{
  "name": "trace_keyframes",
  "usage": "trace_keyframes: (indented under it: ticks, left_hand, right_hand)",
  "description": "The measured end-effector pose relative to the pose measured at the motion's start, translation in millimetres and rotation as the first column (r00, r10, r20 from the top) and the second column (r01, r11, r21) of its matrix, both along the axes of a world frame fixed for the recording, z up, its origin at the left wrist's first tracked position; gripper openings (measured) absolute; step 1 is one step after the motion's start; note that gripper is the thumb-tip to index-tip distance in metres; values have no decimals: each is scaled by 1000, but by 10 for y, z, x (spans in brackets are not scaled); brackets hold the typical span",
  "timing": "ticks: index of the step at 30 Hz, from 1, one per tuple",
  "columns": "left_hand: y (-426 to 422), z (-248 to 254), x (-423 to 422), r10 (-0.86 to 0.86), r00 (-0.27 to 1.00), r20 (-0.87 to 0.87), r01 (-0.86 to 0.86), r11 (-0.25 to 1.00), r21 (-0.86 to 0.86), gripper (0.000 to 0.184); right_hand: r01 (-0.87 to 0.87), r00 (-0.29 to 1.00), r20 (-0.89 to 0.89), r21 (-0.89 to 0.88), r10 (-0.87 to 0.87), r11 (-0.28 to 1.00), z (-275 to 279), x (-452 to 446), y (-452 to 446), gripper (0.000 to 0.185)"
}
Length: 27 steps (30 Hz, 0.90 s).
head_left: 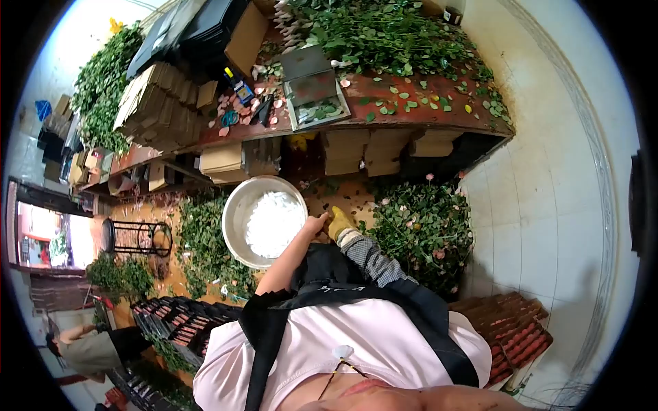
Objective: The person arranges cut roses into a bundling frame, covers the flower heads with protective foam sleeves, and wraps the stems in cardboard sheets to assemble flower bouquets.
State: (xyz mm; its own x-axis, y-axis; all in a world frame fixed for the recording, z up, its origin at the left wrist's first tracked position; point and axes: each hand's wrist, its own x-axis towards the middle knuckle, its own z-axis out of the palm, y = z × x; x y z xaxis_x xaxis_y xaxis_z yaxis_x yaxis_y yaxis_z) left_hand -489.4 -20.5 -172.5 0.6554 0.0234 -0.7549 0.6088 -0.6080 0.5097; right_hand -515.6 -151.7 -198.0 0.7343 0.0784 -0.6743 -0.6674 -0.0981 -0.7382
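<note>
My left hand (315, 223) is bare and closed, held in front of my black apron next to the rim of a large white basin (232, 218). Many small white pieces (276, 222) fill the basin's bottom. Close beside it, my right hand (338, 222) wears a yellow glove, with a checked sleeve cover (370, 259) on the forearm. Its fingers are bent together near the left hand. Something small and dark shows between the hands, too small to name. Right of the glove, leafy rose stems (421, 233) with pink blooms lie on the floor.
A red table (439, 116) ahead carries leafy stems, petals, a metal-framed board (315, 96) and cardboard stacks (154, 103). More cardboard (346, 152) sits underneath. A black stool (137, 238) and greenery (205, 240) stand left. A person (92, 349) works at lower left. A tiled wall (541, 205) bounds the right.
</note>
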Motion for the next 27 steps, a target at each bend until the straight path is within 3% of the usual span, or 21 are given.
trace_keyframes:
  ticks: [1,3,4,5,6,7,8,9,11,13,15,18,19,21,22,23,24,25,26,27]
  left_hand:
    - [16,-41,-20,11,1000,-3,-11,1000,-4,77]
    - [35,-19,-64,216,960,-177,-238,965,-110,66]
    - [8,92,-148,412,825,-386,-562,661,-497,55]
    - [75,38,-107,425,799,-425,-598,632,-492,45]
    - [8,302,-94,507,779,-369,-626,666,-406,43]
    - [-64,598,-113,579,756,-305,-654,689,-314,41]
    - [-13,532,-111,586,751,-306,-660,686,-307,41]
    - [66,395,-78,620,723,-305,-691,656,-303,40]
    - [197,120,-62,650,695,-307,-719,630,-294,38]
    - [252,-27,-41,623,760,-182,-649,720,-245,37]
    - [341,-149,-48,578,814,-59,-578,796,-179,35]
    - [514,-660,-86,509,846,159,-491,860,-139,33]
    - [535,-646,-109,509,846,159,-492,860,-136,33]
    - [502,-458,-84,503,853,-141,-522,810,-269,31]
    - [500,-468,-74,469,835,-287,-546,772,-326,31]
    - [493,-455,-78,471,835,-286,-547,772,-325,31]
    - [481,-433,-91,459,818,-346,-575,661,-482,31]
    - [459,-418,-129,435,804,-406,-592,521,-615,32]
    - [353,-25,-174,470,766,-440,-638,471,-609,33]
    - [295,263,-195,470,765,-440,-639,472,-608,33]
  right_hand:
    - [143,989,-61,125,-136,982,49,34,53,48]
    - [427,901,-233,331,-365,841,167,101,216,46]
    - [470,883,-206,412,-423,781,168,65,288,46]
    - [500,860,-185,495,-476,711,97,32,362,46]
    - [63,959,275,34,-70,997,182,-5,281,47]
    - [-226,760,408,-564,506,795,271,-42,198,50]
    - [-235,759,407,-558,509,796,233,-48,250,50]
    - [-238,856,372,-335,360,912,227,-20,321,49]
    - [-192,935,285,-93,211,977,270,-12,368,49]
    - [-351,838,325,-290,437,890,437,-1,346,47]
    - [-443,739,342,-404,581,800,132,18,409,47]
    - [-382,666,352,-596,657,707,716,-72,343,48]
    - [-383,666,353,-593,657,708,582,-88,368,48]
    - [-301,473,481,-699,738,649,94,-48,365,42]
    - [-400,490,437,-656,754,641,96,-24,306,42]
    - [-400,489,439,-654,753,641,4,-38,277,42]
    - [-365,643,599,-308,477,879,-108,-69,270,41]
    - [-328,764,589,3,263,945,-221,-84,305,41]
    - [-221,867,497,352,18,910,-319,-99,340,41]
    - [-79,919,349,617,-182,783,-404,-114,374,41]
